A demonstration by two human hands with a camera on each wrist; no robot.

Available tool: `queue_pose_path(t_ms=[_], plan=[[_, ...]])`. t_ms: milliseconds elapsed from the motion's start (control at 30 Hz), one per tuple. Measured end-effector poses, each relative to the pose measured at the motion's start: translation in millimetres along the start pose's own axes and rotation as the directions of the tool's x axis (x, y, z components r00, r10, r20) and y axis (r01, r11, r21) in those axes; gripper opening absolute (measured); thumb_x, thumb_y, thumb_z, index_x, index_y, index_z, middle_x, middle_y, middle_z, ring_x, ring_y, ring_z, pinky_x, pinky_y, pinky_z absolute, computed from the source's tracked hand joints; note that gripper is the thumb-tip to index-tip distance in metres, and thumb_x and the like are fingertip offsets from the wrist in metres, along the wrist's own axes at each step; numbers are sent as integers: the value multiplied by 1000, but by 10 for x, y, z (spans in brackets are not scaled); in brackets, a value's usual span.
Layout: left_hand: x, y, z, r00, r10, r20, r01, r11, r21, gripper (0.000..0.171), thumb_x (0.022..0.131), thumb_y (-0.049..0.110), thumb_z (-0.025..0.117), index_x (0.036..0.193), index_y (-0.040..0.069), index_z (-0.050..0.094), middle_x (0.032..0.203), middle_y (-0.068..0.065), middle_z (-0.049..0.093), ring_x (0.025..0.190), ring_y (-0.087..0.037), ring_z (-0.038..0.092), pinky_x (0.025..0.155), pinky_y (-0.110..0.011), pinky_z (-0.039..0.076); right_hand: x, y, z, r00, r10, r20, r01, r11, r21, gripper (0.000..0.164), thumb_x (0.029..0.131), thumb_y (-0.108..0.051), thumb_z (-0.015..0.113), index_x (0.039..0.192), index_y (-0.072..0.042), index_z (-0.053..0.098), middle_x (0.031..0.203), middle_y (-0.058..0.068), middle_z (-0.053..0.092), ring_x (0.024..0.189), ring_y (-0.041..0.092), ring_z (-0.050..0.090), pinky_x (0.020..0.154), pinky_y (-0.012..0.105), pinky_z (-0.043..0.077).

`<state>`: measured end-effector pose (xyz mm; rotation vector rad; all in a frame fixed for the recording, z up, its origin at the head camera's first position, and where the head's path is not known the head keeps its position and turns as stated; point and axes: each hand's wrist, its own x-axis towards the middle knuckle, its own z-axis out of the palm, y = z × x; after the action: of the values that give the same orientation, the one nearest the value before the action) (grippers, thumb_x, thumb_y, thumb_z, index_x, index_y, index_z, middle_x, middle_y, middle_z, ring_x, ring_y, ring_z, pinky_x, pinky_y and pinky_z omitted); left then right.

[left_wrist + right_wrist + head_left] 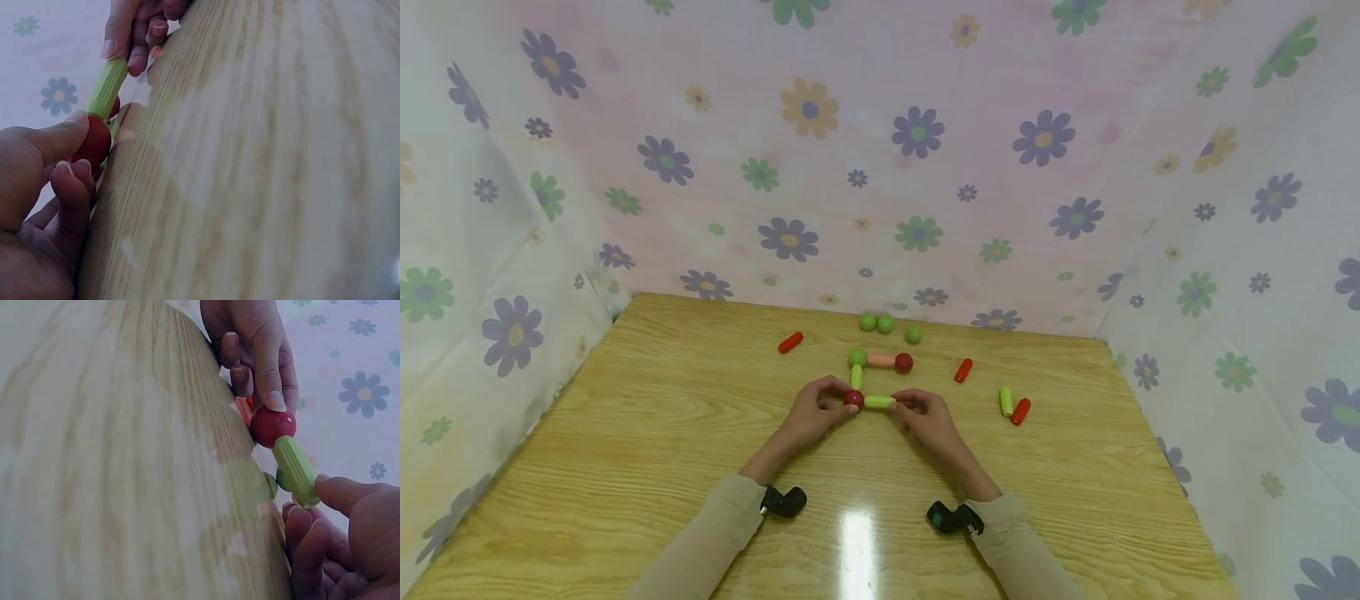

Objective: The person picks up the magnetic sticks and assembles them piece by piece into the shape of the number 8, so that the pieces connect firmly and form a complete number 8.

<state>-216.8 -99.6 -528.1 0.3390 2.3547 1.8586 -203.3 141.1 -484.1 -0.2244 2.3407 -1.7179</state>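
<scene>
Near the mid. of the wood table (662, 417), the dark red ball (853, 401) is pinched by the L hand (810, 414) & the ribbed lime stick (878, 402) touching it by the R hand (931, 422), but the back lime stick (856, 377) might be knocked loose b/c of a hard push.

A plain beige left sleeve (707, 533) and a matching right sleeve (1026, 546) are worn, both long, with slightly creased cuffs (1009, 510). A small black left device (786, 502) with a rounded outline is worn at the inner edge of one cuff, and a similar right device (953, 520), marked by a dark green patch (936, 517), at the other. The left hand (809, 413) and right hand (931, 423) are left bare.
</scene>
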Motion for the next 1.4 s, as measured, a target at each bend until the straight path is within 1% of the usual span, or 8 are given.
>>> queue_pose_path(t_ms=[267, 367, 500, 600, 867, 1067, 1233, 1400], plan=[[-14, 7, -5, 1000, -18, -2, 18, 1000, -12, 27, 92, 12, 77, 116, 5, 67, 114, -16, 70, 57, -10, 48, 48, -22, 39, 98, 238, 1, 996, -1, -86, 7, 998, 67, 26, 102, -12, 62, 118, 8, 67, 83, 20, 65, 61, 14, 55, 49, 22, 41], [-20, 21, -10, 1000, -13, -3, 13, 1000, -10, 27, 92, 12, 77, 116, 4, 67, 114, -16, 69, 58, -10, 48, 49, -23, 39, 178, 374, -15, 991, -3, -136, 18, 994, 108, 26, 104, -14, 61, 120, 5, 68, 89, 18, 67, 61, 11, 54, 49, 21, 42], [-22, 28, -11, 1000, -7, -5, 7, 1000, -9, 27, 92, 13, 77, 116, 4, 67, 114, -16, 70, 58, -10, 48, 49, -23, 39, 216, 355, -71, 986, -4, -164, 31, 986, 166, 27, 105, -11, 57, 123, 8, 65, 104, 23, 67, 63, 11, 56, 49, 21, 44], [-21, 19, -18, 1000, -11, -4, 11, 1000, -4, 28, 92, 14, 77, 116, 5, 67, 114, -15, 69, 58, -10, 48, 49, -23, 39, 264, 330, -108, 979, 15, -201, 29, 977, 211, 27, 106, -12, 56, 122, 8, 65, 103, 22, 66, 63, 11, 56, 49, 21, 45], [-15, -2, -4, 1000, -5, -12, 5, 1000, 13, 29, 92, 12, 76, 118, 3, 66, 115, -17, 69, 56, -10, 47, 48, -22, 38, 493, 160, -240, 940, -113, -321, 194, 953, 233, 33, 107, -17, 54, 119, 13, 63, 95, 17, 65, 64, 9, 54, 50, 22, 45], [-70, 124, 9, 1000, 5, -7, -5, 1000, 13, 28, 94, 5, 72, 119, -3, 64, 117, -23, 67, 56, -12, 46, 48, -21, 37, 721, 0, -379, 913, -238, -330, 290, 950, 116, 26, 106, -20, 56, 115, 2, 68, 93, 1, 66, 78, 19, 58, 64, 28, 52], [-136, 302, -14, 1000, 6, 9, -6, 1000, 1, 28, 94, 3, 72, 119, -5, 63, 116, -24, 67, 58, -13, 48, 50, -21, 39, 909, 1, -455, 919, -303, -252, 299, 953, -54, 26, 106, -16, 56, 123, -1, 69, 117, 19, 66, 103, 36, 58, 85, 42, 50], [-76, 146, 12, 1000, 3, 5, -3, 1000, 6, 29, 94, 5, 72, 120, -4, 63, 116, -24, 66, 57, -12, 47, 49, -21, 38, 1059, 137, -508, 943, -306, -130, 277, 939, -204, 34, 106, -4, 52, 138, 6, 58, 148, 27, 47, 135, 44, 43, 109, 59, 38]])
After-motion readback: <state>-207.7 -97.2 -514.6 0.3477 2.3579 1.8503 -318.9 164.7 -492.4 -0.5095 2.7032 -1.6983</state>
